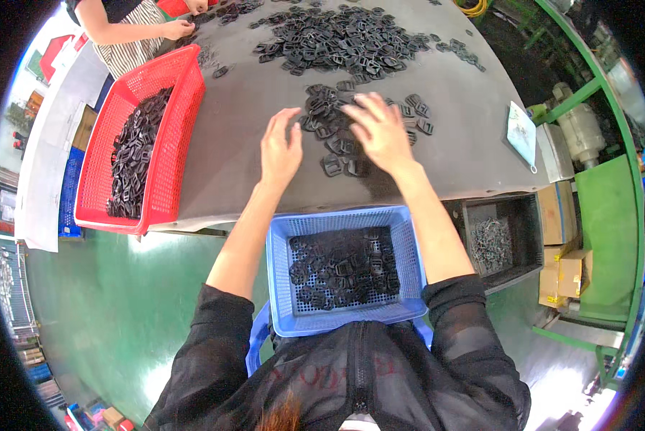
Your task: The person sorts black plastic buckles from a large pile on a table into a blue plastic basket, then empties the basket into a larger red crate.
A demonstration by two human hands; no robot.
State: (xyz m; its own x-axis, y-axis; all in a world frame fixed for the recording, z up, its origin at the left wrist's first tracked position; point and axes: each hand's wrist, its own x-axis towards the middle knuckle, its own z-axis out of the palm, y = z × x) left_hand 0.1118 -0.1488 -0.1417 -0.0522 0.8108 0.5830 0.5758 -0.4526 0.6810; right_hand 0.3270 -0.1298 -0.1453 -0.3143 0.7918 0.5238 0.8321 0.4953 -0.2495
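Note:
Small black plastic buckles [326,108] lie in a loose pile on the grey table [229,136], between and beyond my hands. My left hand [281,147] is at the pile's left edge, thumb and fingers apart, with nothing seen in it. Over the right part of the pile is my right hand [382,136], its fingers spread and slightly blurred; it covers some buckles. A blue plastic basket [275,280] sits below the table edge, between my forearms, with many black buckles on its bottom.
A big heap of black buckles [351,43] covers the far table. At the left stands a red basket [171,172] of buckles. Another person's hand [178,29] is at the far left. A dark bin [527,244] of small metal-looking pieces sits right; a light-blue pouch [521,136] lies on the right edge.

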